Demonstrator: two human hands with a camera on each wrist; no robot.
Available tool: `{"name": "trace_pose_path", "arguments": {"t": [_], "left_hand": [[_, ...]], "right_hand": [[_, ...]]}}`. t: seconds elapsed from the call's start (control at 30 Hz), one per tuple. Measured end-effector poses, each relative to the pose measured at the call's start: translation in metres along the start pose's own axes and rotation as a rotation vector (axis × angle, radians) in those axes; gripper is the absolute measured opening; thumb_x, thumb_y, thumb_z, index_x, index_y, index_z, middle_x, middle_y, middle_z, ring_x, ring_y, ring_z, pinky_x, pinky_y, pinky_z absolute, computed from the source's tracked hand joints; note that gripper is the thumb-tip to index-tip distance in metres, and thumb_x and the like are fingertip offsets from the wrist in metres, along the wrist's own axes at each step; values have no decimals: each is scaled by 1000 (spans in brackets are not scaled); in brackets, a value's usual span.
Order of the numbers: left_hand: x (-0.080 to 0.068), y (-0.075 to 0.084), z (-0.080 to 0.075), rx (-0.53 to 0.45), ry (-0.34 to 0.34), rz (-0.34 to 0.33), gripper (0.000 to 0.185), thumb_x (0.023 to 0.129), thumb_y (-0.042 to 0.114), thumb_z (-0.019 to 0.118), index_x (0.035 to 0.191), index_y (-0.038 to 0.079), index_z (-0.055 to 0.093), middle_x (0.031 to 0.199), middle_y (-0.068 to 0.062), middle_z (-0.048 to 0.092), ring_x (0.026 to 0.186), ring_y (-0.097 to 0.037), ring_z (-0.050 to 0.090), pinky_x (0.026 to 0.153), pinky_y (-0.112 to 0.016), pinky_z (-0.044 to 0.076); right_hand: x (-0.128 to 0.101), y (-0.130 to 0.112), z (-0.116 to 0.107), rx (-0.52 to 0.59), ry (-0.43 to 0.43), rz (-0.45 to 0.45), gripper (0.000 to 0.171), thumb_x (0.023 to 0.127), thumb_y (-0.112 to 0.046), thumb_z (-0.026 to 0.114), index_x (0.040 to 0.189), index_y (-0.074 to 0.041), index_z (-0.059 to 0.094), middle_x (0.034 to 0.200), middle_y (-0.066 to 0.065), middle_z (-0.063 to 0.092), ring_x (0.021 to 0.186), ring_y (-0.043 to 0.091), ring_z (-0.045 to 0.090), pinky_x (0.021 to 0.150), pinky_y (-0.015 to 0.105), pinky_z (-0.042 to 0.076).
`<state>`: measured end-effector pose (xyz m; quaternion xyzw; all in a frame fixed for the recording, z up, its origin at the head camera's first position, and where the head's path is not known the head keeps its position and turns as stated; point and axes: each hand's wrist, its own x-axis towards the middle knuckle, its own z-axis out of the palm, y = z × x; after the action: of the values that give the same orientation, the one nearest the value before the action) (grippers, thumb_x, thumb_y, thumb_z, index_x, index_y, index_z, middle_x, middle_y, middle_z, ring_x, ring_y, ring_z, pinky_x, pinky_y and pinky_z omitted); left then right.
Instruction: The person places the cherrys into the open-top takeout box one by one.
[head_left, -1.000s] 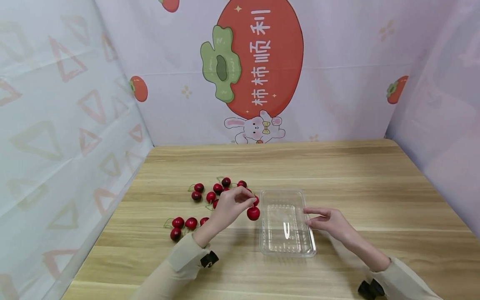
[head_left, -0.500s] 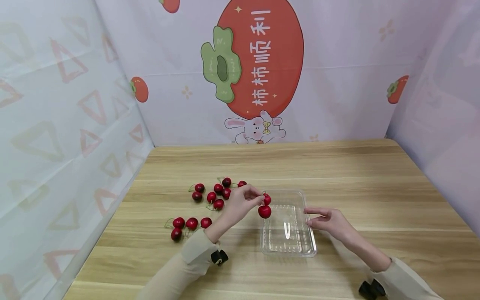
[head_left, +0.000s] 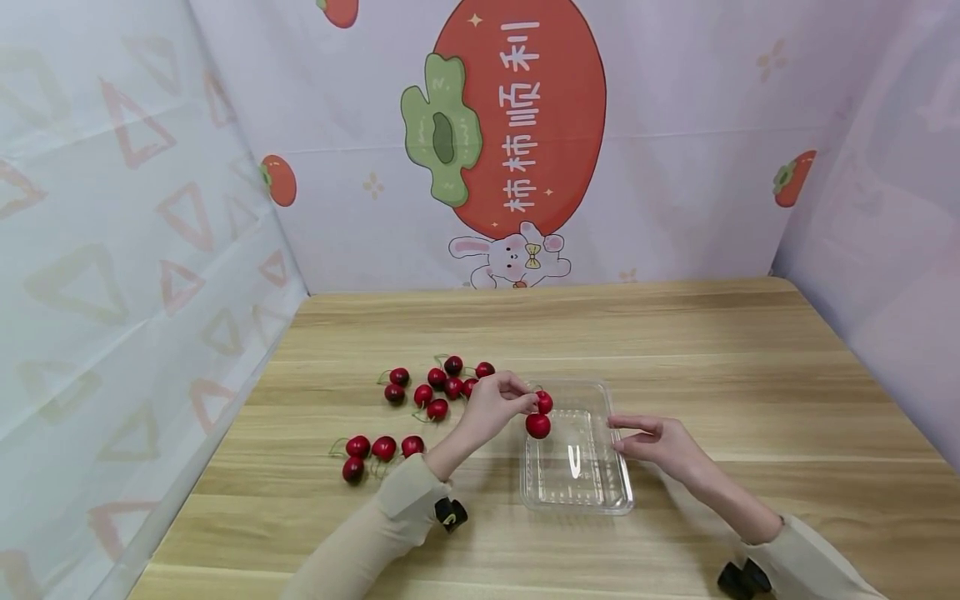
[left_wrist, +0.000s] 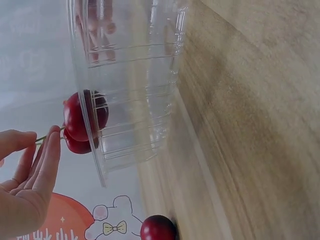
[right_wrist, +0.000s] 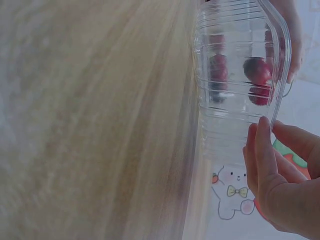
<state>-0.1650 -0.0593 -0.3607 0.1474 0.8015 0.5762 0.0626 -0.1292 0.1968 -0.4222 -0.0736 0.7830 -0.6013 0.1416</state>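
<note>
Two red cherries [head_left: 537,426] hang by their green stems from my left hand [head_left: 491,410], which pinches the stems between thumb and fingers. They are at the left rim of a clear plastic box [head_left: 576,505], and in the left wrist view the cherries [left_wrist: 79,120] overlap that rim, partly seen through its wall. At the box's right side, my right hand [head_left: 660,446] holds the rim; the right wrist view shows the thumb and fingers [right_wrist: 265,150] on either side of the edge. No cherry lies on the box's floor in the head view.
Several cherries [head_left: 437,408] with stems lie left of the box, behind the left hand. Another group of cherries [head_left: 384,448] is nearer, beside the left forearm. The wooden table [head_left: 712,350] meets a printed cloth backdrop [head_left: 675,200] and a cloth at the left side.
My left hand has moved right with the two cherries, from beside the box to over its left rim. The right hand and box have stayed put.
</note>
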Motion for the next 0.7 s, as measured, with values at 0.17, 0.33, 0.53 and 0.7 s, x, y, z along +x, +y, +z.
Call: {"name": "trace_pose_path", "arguments": {"t": [0.17, 0.33, 0.53, 0.7], "left_hand": [[11, -19, 5, -16, 12, -41, 10, 79, -1, 62, 84, -9, 60, 79, -22, 64, 70, -32, 64, 63, -31, 53], [20, -36, 8, -32, 23, -59, 10, 78, 2, 64, 84, -6, 61, 78, -18, 65, 67, -26, 65, 63, -35, 53], [22, -40, 8, 20, 35, -59, 8, 77, 2, 65, 81, -4, 62, 74, -16, 65, 59, -21, 64, 59, -37, 53], [23, -41, 9, 89, 43, -75, 5, 78, 4, 65, 79, 0, 64, 73, -18, 64, 56, -28, 61, 46, -27, 50]], "right_hand": [[0, 0, 0, 5, 0, 1, 53, 79, -18, 66, 121, 10, 47, 120, 25, 50, 87, 5, 60, 76, 17, 46], [0, 0, 0, 0, -2, 1, 54, 79, -18, 65, 121, 10, 47, 120, 25, 50, 86, 6, 61, 77, 17, 46], [1, 1, 0, -8, -5, 0, 53, 80, -18, 65, 121, 10, 46, 120, 25, 50, 86, 7, 61, 77, 18, 46], [1, 0, -1, -3, -11, 1, 53, 80, -18, 65, 121, 11, 46, 119, 26, 50, 86, 8, 62, 77, 19, 46]]}}
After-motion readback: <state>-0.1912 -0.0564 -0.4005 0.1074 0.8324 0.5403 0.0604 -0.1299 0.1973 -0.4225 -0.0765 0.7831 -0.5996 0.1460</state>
